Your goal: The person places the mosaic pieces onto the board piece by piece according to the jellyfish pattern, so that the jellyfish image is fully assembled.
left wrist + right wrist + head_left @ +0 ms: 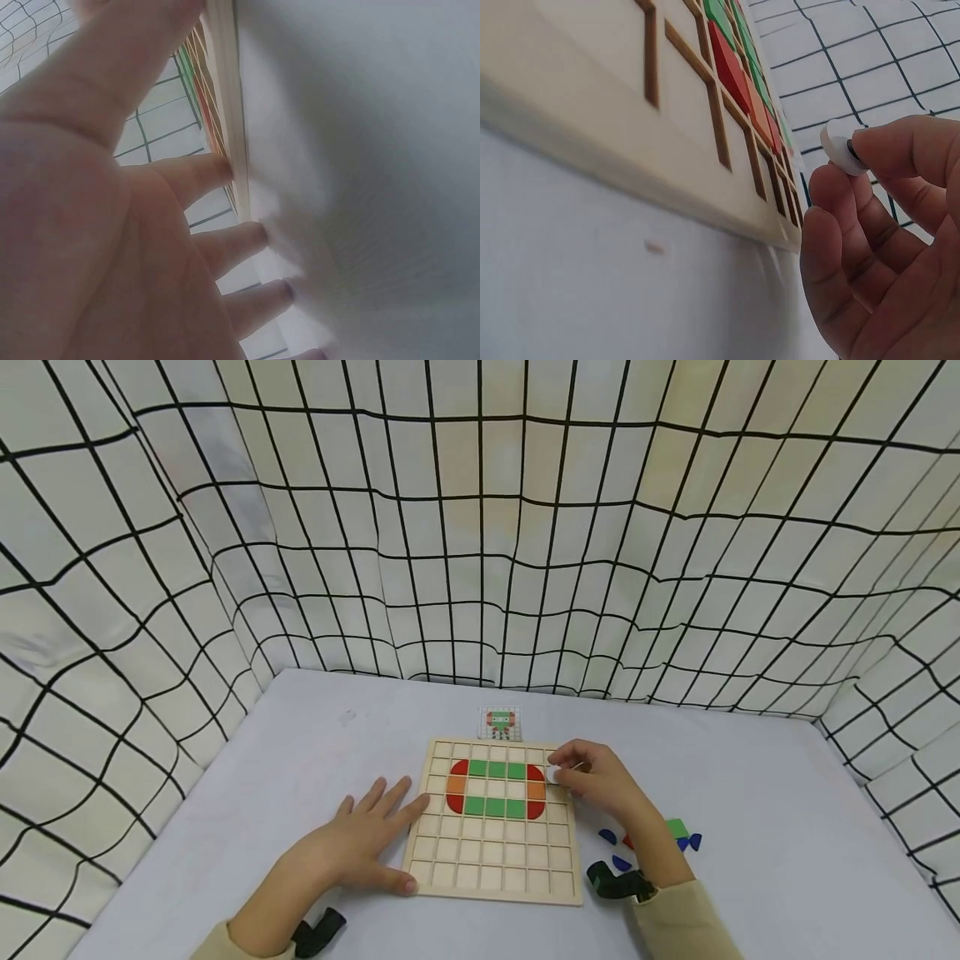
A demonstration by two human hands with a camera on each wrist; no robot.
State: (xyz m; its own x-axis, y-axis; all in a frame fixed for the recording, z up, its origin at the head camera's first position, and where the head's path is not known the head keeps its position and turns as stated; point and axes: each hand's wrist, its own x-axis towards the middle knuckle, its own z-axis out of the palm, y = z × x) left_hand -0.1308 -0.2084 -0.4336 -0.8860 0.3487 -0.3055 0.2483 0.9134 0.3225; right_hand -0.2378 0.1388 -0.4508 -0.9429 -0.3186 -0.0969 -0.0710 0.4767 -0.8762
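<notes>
A wooden grid board (495, 893) lies on the white table, with green squares (497, 807), orange squares (536, 790) and red rounded corner pieces (457, 802) forming a ring in its upper cells. Fingers spread, my left hand (356, 847) rests along the board's left edge, thumb and index fingertip right at the frame. Over the board's upper right side, my right hand (603, 781) pinches a small white round piece with a black part (841, 152) between thumb and fingers. The right wrist view shows that piece raised beside the board's rim.
A small printed pattern card (500, 723) lies just beyond the board. Right of the board are blue half-round pieces (621, 862), a green piece (677, 828) and a blue bow-shaped piece (695, 842), partly behind my right forearm. Black-and-white netted walls (495, 527) surround the table.
</notes>
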